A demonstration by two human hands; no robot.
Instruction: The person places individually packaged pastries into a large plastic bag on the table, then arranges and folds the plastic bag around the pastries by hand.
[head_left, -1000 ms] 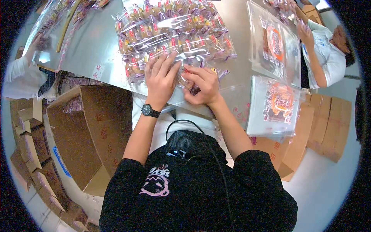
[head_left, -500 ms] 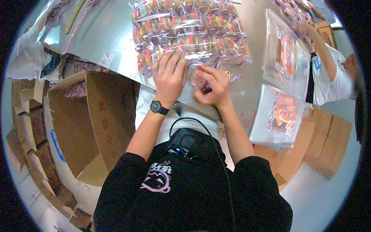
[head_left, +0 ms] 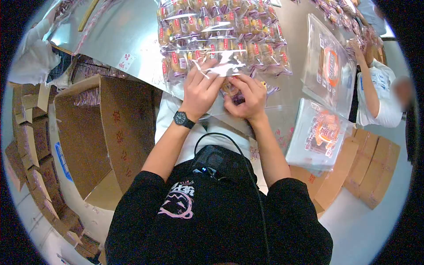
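A large clear bag [head_left: 221,27] filled with rows of small wrapped snacks lies on the metal table. My left hand [head_left: 202,90] rests on its near edge, fingers extended over the film and slightly bent. Just right of it, my right hand [head_left: 248,98] is curled with its fingers closed around a small wrapped snack [head_left: 230,89] near the bag's open end. The two hands are almost touching. Stacks of printed clear bags [head_left: 326,66] lie to the right on the table.
An open cardboard box [head_left: 128,132] stands below the table's left edge, with more boxes [head_left: 369,163] at the right. A co-worker [head_left: 380,88] handles wrapped snacks at the far right. Another person's white sleeve [head_left: 35,57] is at the left.
The view has shifted, so the bag and both hands appear farther right. My left hand has moved closer to my right hand, which keeps hold of the small snack.
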